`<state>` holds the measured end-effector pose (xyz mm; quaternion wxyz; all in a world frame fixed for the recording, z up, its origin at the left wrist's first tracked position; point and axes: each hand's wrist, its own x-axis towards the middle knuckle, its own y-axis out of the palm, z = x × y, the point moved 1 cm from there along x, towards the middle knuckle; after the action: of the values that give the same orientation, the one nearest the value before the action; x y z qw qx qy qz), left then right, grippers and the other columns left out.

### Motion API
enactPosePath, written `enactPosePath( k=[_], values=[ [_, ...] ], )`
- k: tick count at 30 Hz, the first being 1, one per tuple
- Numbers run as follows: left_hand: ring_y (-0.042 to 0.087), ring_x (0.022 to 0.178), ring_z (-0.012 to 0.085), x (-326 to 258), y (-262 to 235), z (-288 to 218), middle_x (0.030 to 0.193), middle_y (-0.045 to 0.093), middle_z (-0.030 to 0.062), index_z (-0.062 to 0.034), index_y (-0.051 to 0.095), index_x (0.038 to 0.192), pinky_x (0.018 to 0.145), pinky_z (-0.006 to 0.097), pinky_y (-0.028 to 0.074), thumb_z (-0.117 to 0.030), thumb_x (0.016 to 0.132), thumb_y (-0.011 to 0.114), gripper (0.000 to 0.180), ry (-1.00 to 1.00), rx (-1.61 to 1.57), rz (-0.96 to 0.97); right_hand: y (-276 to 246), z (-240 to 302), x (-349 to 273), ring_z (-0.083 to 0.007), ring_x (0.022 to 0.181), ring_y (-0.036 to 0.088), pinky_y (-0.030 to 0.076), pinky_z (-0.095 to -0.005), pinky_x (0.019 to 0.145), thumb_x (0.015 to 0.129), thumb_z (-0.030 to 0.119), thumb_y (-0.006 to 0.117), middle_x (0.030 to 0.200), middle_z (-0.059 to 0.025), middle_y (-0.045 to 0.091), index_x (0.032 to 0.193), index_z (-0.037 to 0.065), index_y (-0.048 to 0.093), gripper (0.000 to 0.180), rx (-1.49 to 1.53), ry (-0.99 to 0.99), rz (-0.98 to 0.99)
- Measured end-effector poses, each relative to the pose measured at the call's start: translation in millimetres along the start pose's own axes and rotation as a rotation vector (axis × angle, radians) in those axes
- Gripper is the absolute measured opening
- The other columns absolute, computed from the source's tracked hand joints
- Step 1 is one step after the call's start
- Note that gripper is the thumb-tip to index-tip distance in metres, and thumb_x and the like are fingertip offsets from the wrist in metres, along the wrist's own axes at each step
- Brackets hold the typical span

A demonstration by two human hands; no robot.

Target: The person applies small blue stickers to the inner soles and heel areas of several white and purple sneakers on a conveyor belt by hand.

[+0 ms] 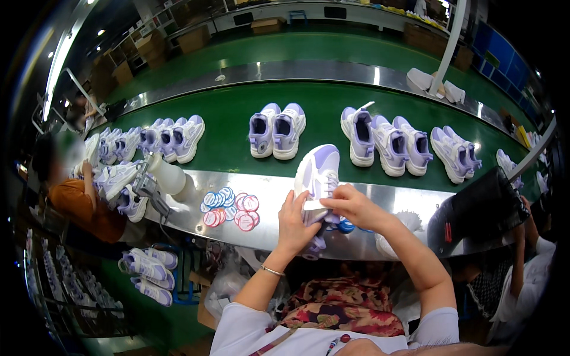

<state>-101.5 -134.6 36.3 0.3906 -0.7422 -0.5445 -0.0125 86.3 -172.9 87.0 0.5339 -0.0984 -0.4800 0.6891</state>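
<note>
A white and lilac sneaker [317, 169] is held over the steel edge of the bench, its toe pointing away from me. My left hand [294, 221] is closed round its left side near the heel. A white strap-like piece [312, 205] crosses the shoe's opening, and my right hand [355, 206] pinches its right end. Whether that piece is fixed to the shoe, I cannot tell. Below my hands a second lilac shoe part [314, 246] shows, mostly hidden. Round blue tags [344, 225] lie partly covered under my right wrist.
Round red and blue tags [231, 209] lie on the steel ledge [273, 190]. Sneaker pairs [276, 132] stand along the green belt [228, 130]. A white bottle [169, 175] is at left, a black bin [475, 207] at right. Co-workers are on both sides, one in an orange top [80, 207].
</note>
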Motion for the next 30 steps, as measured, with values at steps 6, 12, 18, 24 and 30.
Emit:
enactPosePath(
  k=[6, 12, 18, 24, 30],
  values=[
    [0.04, 0.112, 0.0426, 7, -3, -7, 0.129, 0.031, 0.0276, -0.0091, 0.045, 0.115, 0.089, 0.044, 0.036, -0.014, 0.056, 0.072, 0.065, 0.034, -0.093, -0.058, -9, -3, 1, -0.0258, 0.082, 0.048, 0.042, -0.0324, 0.075, 0.066, -0.005, 0.058, 0.085, -0.0088, 0.049, 0.107, 0.014, 0.06, 0.046, -0.065, -0.026, 0.124],
    [0.042, 0.109, 0.0432, 6, 3, -1, 0.128, 0.032, 0.0262, -0.0094, 0.051, 0.1, 0.088, 0.044, 0.037, -0.013, 0.056, 0.071, 0.048, 0.076, -0.127, -0.067, -12, -7, 0, -0.0267, 0.083, 0.048, 0.042, -0.0327, 0.076, 0.064, -0.009, 0.057, 0.086, -0.0094, 0.049, 0.106, 0.014, 0.061, 0.048, -0.033, -0.013, 0.156],
    [0.043, 0.108, 0.0395, 4, 1, -4, 0.125, 0.036, 0.0222, -0.0089, 0.055, 0.092, 0.086, 0.043, 0.038, -0.012, 0.056, 0.071, 0.039, 0.069, -0.082, -0.063, -12, -8, 1, -0.0271, 0.084, 0.047, 0.042, -0.0335, 0.075, 0.062, -0.01, 0.058, 0.087, -0.0101, 0.048, 0.106, 0.015, 0.061, 0.05, -0.032, -0.012, 0.167],
    [0.046, 0.105, 0.035, 0, 4, -6, 0.123, 0.04, 0.0183, -0.0094, 0.06, 0.087, 0.084, 0.04, 0.038, -0.012, 0.056, 0.071, 0.033, 0.04, -0.087, -0.082, -14, 7, 3, -0.0299, 0.084, 0.047, 0.043, -0.0348, 0.075, 0.066, -0.005, 0.057, 0.089, -0.0128, 0.047, 0.109, 0.018, 0.059, 0.049, -0.12, 0.049, 0.209],
    [0.046, 0.106, 0.034, -3, 9, -9, 0.121, 0.043, 0.0185, -0.0075, 0.06, 0.085, 0.087, 0.04, 0.038, -0.01, 0.056, 0.07, 0.03, 0.052, -0.097, -0.125, -13, 23, 4, -0.036, 0.086, 0.049, 0.046, -0.037, 0.077, 0.07, 0.003, 0.055, 0.093, -0.0182, 0.049, 0.118, 0.021, 0.054, 0.051, -0.342, -0.033, 0.245]
  ],
)
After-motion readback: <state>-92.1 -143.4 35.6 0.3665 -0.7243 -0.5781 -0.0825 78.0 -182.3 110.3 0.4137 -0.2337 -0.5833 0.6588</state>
